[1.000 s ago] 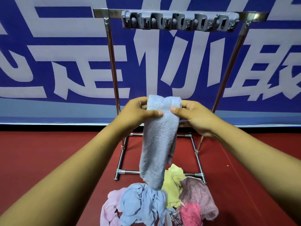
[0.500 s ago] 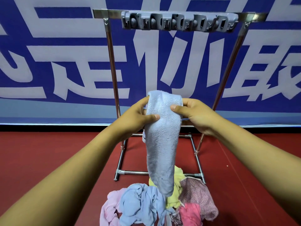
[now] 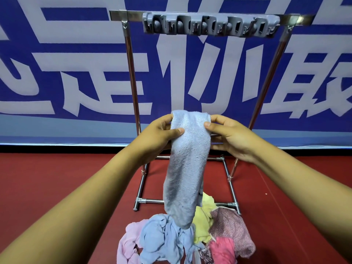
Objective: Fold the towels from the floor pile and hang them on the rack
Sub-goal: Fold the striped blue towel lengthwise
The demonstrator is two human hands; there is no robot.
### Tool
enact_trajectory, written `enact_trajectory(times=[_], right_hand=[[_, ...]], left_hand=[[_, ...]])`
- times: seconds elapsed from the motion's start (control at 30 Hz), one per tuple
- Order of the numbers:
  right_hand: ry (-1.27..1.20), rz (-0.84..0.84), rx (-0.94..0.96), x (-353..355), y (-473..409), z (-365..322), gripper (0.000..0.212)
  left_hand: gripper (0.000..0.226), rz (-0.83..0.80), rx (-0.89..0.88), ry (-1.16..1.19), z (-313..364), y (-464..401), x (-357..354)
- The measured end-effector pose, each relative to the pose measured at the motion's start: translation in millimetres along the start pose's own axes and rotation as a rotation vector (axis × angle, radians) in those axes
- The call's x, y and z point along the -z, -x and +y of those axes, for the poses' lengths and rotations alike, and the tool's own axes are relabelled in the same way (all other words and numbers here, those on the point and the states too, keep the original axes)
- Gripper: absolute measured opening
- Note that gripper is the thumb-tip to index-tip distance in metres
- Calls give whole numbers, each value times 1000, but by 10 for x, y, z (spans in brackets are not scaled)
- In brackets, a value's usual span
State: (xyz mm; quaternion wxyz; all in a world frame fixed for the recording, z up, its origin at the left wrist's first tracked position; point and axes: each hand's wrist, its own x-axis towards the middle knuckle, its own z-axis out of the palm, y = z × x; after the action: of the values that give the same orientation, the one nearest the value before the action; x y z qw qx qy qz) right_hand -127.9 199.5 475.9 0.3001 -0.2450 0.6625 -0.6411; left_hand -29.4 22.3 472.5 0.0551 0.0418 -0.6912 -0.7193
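1. We've got the towel (image 3: 187,164) pinched at its top corners, left hand (image 3: 158,135) and right hand (image 3: 231,137), hanging limp over the pile (image 3: 182,239) on the floor.
2. It looks light and floppy, so gripping the top edge seems best.
3. Rack (image 3: 209,17) stands behind, its clip strip (image 3: 209,25) up top, nothing blocking.

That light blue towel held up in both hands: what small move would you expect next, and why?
Probably a lift toward the grey clip bar on top of the rack. The light blue towel already hangs as a narrow folded strip, pinched at its upper corners by the left hand and right hand, well below the bar, which holds nothing yet.
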Motion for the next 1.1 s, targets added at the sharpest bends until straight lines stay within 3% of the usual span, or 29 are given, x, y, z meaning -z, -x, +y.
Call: enact_trajectory(times=[0.17, 0.37, 0.5, 0.63, 0.87, 1.1], right_hand=[[32, 17, 22, -42, 20, 25, 25], [-77, 70, 2, -98, -22, -33, 24], [-112, 125, 12, -127, -38, -44, 17], [-49, 170, 35, -85, -42, -64, 23], [208, 31, 85, -60, 28, -78, 60], [100, 64, 110, -128, -4, -75, 42]], left_hand=[[38, -17, 7, -20, 1, 14, 11], [74, -103, 64, -125, -52, 19, 65], [61, 73, 96, -170, -70, -32, 62], [49, 190, 89, -178, -67, -63, 9], [38, 87, 88, 42, -29, -25, -13], [57, -59, 106, -39, -61, 69, 64]])
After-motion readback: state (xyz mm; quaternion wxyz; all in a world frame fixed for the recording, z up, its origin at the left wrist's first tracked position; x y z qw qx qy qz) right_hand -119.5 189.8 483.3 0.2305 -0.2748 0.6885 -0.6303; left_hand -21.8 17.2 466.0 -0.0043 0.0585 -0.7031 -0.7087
